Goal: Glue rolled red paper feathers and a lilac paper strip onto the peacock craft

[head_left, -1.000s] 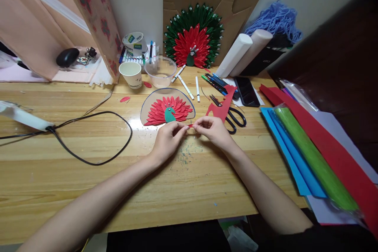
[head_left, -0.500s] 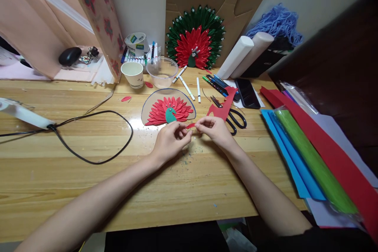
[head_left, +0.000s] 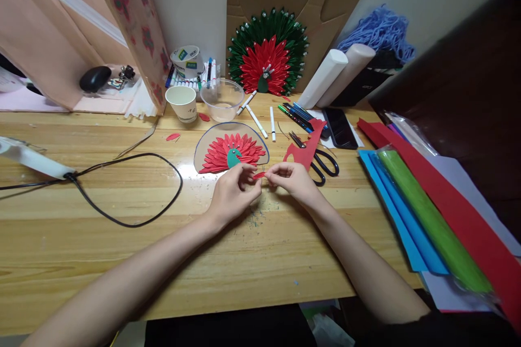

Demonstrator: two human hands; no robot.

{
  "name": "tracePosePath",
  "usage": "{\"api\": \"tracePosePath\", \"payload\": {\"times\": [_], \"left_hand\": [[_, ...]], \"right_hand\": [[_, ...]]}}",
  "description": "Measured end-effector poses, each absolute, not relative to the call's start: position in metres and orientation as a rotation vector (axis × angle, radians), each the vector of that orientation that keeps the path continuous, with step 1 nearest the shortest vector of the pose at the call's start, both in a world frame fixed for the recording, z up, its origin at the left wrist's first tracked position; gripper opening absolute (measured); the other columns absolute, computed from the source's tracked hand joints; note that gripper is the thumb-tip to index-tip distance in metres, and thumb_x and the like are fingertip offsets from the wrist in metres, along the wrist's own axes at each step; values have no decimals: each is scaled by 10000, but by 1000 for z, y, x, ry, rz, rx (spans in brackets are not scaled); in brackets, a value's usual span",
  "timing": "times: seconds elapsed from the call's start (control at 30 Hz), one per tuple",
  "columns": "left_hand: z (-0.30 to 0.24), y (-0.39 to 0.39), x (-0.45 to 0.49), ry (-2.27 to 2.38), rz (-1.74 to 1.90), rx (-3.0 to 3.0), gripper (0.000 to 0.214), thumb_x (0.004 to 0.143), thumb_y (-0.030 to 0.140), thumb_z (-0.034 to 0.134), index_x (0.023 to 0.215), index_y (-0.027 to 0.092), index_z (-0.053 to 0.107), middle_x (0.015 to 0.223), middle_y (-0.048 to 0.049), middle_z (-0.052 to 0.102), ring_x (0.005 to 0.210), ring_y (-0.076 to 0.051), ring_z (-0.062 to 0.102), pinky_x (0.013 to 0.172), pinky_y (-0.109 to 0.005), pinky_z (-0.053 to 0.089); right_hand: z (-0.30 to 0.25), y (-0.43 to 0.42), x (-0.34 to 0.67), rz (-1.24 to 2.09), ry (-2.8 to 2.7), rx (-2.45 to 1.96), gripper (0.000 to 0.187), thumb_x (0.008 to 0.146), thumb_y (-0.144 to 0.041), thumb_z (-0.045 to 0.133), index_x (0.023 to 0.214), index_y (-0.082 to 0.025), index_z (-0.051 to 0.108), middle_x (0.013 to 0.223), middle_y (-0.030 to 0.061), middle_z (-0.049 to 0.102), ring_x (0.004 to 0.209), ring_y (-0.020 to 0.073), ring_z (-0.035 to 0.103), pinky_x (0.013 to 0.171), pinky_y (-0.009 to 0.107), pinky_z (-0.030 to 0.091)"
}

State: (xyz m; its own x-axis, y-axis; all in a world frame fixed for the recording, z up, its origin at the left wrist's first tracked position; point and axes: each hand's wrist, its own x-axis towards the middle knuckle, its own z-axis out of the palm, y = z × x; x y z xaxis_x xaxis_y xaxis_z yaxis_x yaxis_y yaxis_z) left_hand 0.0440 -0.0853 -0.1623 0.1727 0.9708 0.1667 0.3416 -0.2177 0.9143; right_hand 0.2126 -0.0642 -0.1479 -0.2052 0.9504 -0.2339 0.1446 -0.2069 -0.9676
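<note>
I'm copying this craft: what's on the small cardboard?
Red petals and a green bird shape. They cover the cardboard beneath, and the left hand hides part of its lower edge.

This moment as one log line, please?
right hand: pinching petal; left hand: open near petal, contact unclear; nearer peacock: on table; scissors: partly under red paper

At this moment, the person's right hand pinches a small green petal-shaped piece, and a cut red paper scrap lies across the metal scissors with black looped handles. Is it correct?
Not entirely. The small petal-shaped piece is red, not green, as the head view shows. The rest holds: the right hand pinches it, and the cut red paper scrap lies across the black-handled scissors.
</note>
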Motion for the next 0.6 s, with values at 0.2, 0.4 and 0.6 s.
{"api": "tracePosePath", "payload": {"times": [0.2, 0.4, 0.6], "left_hand": [[-163, -86, 42, 1103, 1148, 1829, 194, 818, 226, 559, 990, 178, 638, 966, -81, 659, 849, -147, 621, 740, -271, 508], [-162, -84, 40, 1157, 1113, 1867, 179, 844, 238, 529, 924, 190, 682, 875, -74, 691, 788, -154, 620, 716, -278, 485], [-160, -82, 41, 1177, 1098, 1793, 173, 836, 262, 544, 880, 189, 693, 840, -56, 696, 752, -149, 617, 696, -263, 466]], "right_hand": [[-150, -65, 214, 1584, -1391, -1363, 237, 682, -376, 685, 666, -143, 650, 599, 16, 632, 501, 86, 522, 521, 229, 430], [-148, -63, 219, 1526, -1446, -1356, 255, 707, -395, 669, 737, -143, 643, 647, 31, 632, 538, 105, 555, 529, 247, 458], [-134, -64, 224, 964, -1819, -1142, 177, 739, -267, 654, 900, -194, 656, 947, 65, 625, 866, 175, 605, 786, 329, 502]]}}
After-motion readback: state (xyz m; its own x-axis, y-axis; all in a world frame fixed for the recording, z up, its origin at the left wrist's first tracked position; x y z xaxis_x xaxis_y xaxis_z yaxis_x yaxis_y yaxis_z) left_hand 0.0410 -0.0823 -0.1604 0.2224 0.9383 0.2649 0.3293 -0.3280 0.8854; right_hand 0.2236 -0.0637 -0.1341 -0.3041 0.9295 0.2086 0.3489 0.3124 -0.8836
